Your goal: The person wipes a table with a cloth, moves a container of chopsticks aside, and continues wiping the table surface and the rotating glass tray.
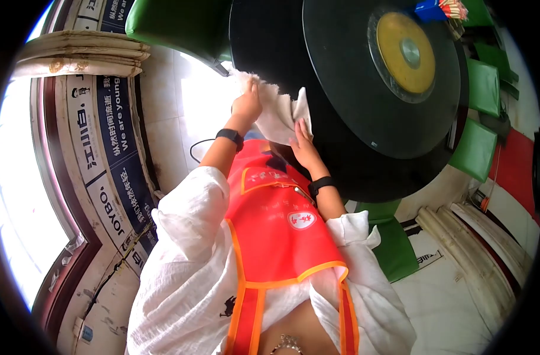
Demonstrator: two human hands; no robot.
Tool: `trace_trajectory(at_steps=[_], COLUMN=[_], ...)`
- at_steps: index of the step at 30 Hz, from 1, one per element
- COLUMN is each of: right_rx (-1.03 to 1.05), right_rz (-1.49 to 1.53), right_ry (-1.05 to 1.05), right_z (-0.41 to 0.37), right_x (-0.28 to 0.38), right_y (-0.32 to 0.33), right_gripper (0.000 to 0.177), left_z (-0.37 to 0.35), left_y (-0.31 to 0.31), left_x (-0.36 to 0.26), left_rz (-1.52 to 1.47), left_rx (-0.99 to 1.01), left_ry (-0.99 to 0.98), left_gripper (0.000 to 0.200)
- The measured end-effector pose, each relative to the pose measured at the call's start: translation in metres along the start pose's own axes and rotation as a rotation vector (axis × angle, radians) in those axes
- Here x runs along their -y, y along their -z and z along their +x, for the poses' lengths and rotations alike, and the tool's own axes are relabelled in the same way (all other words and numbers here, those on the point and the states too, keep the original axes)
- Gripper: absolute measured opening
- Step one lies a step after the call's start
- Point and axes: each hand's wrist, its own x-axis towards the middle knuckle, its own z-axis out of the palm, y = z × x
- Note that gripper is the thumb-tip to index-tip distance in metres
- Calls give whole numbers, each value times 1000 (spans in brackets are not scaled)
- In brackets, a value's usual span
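Note:
A pale, ragged-edged cloth (276, 109) stretches between both hands at the near edge of the black round table (364, 177). My left hand (247, 107) is closed on the cloth's left end, fingers wrapped over it. On the right side of the cloth, my right hand (305, 145) pinches it, with the fingers lying over the fabric and part of the grip hidden. One corner of the cloth stands up above the right fingers. A black band sits on each wrist.
A black turntable (346, 77) with a gold-coloured disc (403, 53) lies on the table. A blue box (429, 10) of red-tipped sticks stands at its far edge. Green chairs (484, 87) surround the table. Gathered curtains (80, 53) hang by the window at left.

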Motion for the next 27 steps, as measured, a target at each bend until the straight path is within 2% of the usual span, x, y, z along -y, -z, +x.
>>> trace_trajectory(at_steps=[1, 3, 5, 6, 7, 9, 12, 14, 16, 18, 20, 23, 25, 27], right_rx=[3, -205, -289, -343, -393, -415, -438, -450, -513, -578, -609, -597, -457, -234], right_rz=[-4, -64, -203, -182, -212, -275, -281, -298, -279, -255, -318, -403, -408, -308], right_ry=[7, -46, -133, -197, -227, -366, -477, -597, -601, -604, -555, -124, 19, 161], right_z=[0, -8, -19, -28, -39, -63, -98, -111, -105, -91, -68, -37, -23, -15], right_x=[-3, -18, -48, -59, -73, -115, -150, -166, -172, -170, -139, -87, -22, 8], right_y=[1, 4, 15, 23, 32, 45, 64, 66, 57, 49, 39, 18, 15, -6], right_gripper=[56, 53, 53, 53, 53, 54, 57, 61, 63, 64, 65, 58, 54, 57], left_z=[0, -12, -35, -40, -52, -62, -87, -99, -101, -93, -81, -62, -53, -48], left_y=[-9, -16, 0, -24, -10, -57, -78, -71, -79, -89, -76, -60, -47, -41], left_x=[4, 2, -18, -20, -40, -54, -94, -117, -119, -110, -99, -72, -57, -50], left_rz=[-50, -100, -175, -164, -80, -167, -95, -7, 44, 6, 25, -105, -42, -73], left_rx=[-20, -31, 127, 69, 179, 137, 134, 183, 179, 41, 11, -108, -133, -176], left_ry=[-30, -53, -160, -223, -218, -367, -529, -530, -537, -538, -431, -206, -61, -8], left_gripper=[56, 54, 52, 53, 53, 53, 56, 60, 60, 62, 62, 60, 61, 56])
